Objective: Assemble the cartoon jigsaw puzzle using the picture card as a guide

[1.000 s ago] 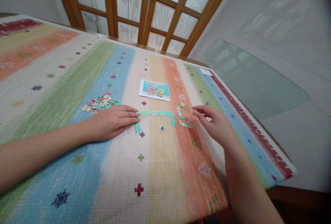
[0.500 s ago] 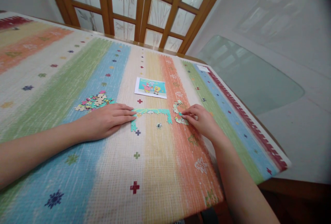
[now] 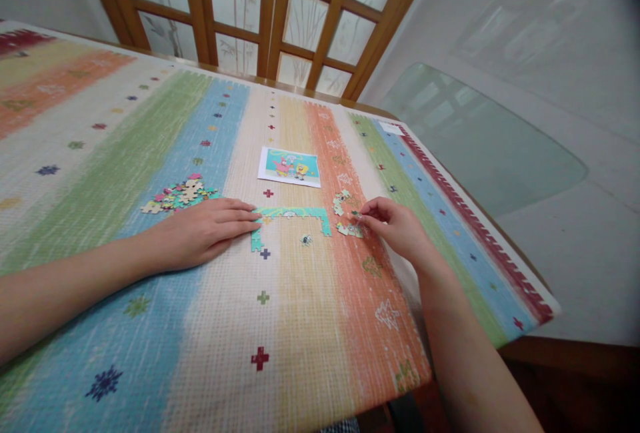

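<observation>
A teal strip of joined puzzle pieces (image 3: 290,217) lies on the striped cloth. My left hand (image 3: 200,233) rests flat beside it, fingers stretched out and touching its left end. My right hand (image 3: 395,226) has its fingers pinched on a small puzzle piece (image 3: 356,215) just above a little cluster of loose pieces (image 3: 347,211) to the right of the strip. One small piece (image 3: 306,240) lies alone below the strip.
A reference picture card (image 3: 290,167) lies behind the strip. A heap of loose pieces (image 3: 177,196) sits left of my left hand. The table's right edge (image 3: 480,219) runs close to my right hand. A wooden glazed door (image 3: 280,13) stands behind the table.
My right hand came down from hovering onto the small cluster and pinched up a piece. My left hand stayed flat at the strip's end. The view shifted slightly.
</observation>
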{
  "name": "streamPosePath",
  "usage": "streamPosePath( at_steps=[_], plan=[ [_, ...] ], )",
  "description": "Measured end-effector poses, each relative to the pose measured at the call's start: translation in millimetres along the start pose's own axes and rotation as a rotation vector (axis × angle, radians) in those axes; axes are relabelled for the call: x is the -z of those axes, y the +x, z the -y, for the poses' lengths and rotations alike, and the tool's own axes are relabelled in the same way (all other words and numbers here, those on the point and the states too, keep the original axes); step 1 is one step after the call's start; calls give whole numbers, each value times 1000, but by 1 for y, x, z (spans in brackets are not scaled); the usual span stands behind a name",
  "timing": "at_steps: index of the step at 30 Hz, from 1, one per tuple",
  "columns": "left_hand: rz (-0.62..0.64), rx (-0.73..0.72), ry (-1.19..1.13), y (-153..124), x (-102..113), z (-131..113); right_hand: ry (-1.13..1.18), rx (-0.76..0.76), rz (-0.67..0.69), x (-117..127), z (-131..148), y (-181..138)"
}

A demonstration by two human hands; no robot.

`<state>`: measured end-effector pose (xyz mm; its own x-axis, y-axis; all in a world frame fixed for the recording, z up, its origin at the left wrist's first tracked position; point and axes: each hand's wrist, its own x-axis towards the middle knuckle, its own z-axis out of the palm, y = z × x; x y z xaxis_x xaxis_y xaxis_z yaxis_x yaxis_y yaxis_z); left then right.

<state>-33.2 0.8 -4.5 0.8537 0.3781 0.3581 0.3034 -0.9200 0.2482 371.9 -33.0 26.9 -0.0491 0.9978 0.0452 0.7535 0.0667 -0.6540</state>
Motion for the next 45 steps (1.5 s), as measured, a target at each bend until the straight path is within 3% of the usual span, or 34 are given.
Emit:
streamPosePath(
  at_steps=[4,7,16,23,31,45],
  plan=[
    [5,-5,8,-1,0,0,280,-5,-6,4,11,-7],
    [10,5,-5,-1,0,0,386,32,89,4,20,-12],
    [31,3,34,-1,-1,0,58,303,455,-5,34,-13],
    [19,0,26,-1,-1,1,-113,383,351,-20,42,-13],
    [13,7,15,-1,0,1,-174,318,280,-18,46,-20],
    [3,6,10,-1,0,1,-193,308,345,-16,43,-23]
  ],
)
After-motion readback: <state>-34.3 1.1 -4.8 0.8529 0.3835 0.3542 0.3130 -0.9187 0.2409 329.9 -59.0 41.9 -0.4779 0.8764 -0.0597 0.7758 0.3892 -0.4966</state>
